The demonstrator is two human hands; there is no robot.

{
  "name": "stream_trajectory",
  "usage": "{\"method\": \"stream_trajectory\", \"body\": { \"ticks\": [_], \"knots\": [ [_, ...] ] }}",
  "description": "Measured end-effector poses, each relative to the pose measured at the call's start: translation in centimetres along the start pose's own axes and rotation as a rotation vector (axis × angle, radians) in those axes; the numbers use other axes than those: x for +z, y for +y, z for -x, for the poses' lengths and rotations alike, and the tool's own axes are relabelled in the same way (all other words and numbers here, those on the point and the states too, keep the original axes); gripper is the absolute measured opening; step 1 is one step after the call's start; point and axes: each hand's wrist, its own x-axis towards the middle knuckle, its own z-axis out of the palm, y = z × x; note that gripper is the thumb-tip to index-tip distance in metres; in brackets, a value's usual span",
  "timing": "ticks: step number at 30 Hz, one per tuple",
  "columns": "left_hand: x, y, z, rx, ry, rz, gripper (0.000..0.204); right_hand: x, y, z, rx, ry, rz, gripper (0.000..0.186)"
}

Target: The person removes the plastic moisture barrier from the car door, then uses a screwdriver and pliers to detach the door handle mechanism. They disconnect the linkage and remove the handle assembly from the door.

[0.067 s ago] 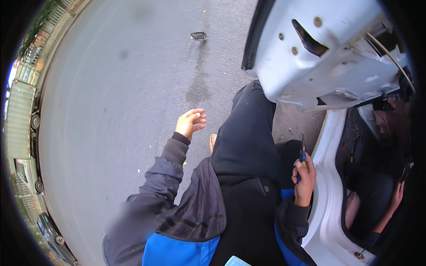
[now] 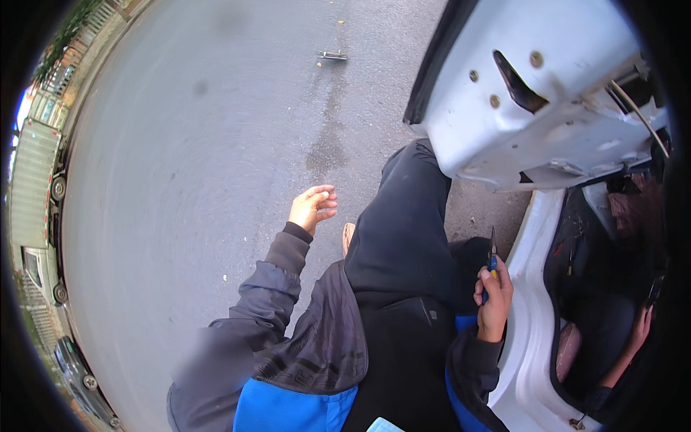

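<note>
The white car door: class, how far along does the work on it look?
Looks done: the white car door stands open with bare metal, holes and a loose cable showing. In hand: the right hand holds a blue-handled tool beside the sill; the left hand hangs empty over the asphalt. What is left cannot be told.

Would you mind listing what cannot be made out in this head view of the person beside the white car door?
- Tool in the right hand: the fingers hide its handle; its kind is unclear.
- Small dark object on the road: too small to identify.
- Car interior: dark, cut by the rim.
- Left hand: palm faces away; seems empty.
</note>
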Motion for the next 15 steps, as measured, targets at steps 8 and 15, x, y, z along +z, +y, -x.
{"method": "stream_trajectory", "body": {
  "ticks": [8,15],
  "knots": [
    [-0.6,-0.9,-0.8,-0.010,0.031,0.094,0.032,1.9,-0.8,-0.9,-0.002,-0.029,0.073,0.053],
    [1.0,1.2,-0.8,0.044,-0.003,0.130,0.031,1.8,-0.6,-0.7,0.005,-0.020,0.087,0.052]
  ]
}}
